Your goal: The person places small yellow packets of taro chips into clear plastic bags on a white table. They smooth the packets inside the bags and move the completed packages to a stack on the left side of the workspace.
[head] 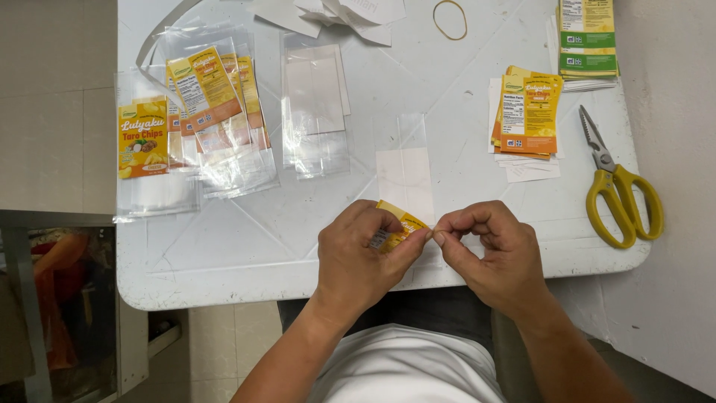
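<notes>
Head view of a white table (pixel 246 261) seen from above, with both hands at its near edge. The left hand (pixel 358 257) is closed around a small orange-and-yellow label (pixel 395 224), thumb and fingers curled over it so that only its upper corner and one edge show. The right hand (pixel 492 250) meets it just beside that edge, thumb and forefinger pinched together at the label's tip; whether they grip the label itself or a thin backing layer cannot be told. Directly behind the hands, toward the table's middle, lies a clear plastic pouch (pixel 406 168) with a white panel, flat and apart from the rest. Further left of the middle lies a short stack of empty clear pouches (pixel 317 112). Near the left edge lie overlapping pouches already bearing orange labels (pixel 212 97), and a single one with a yellow front label (pixel 143 138) at the outer side. Near the right edge sits a stack of loose orange labels (pixel 529 112), with yellow-handled scissors (pixel 619 190) just beside it, blades pointing away. A rubber band (pixel 450 19) and green-and-yellow sheets (pixel 588 37) lie along the far edge.
</notes>
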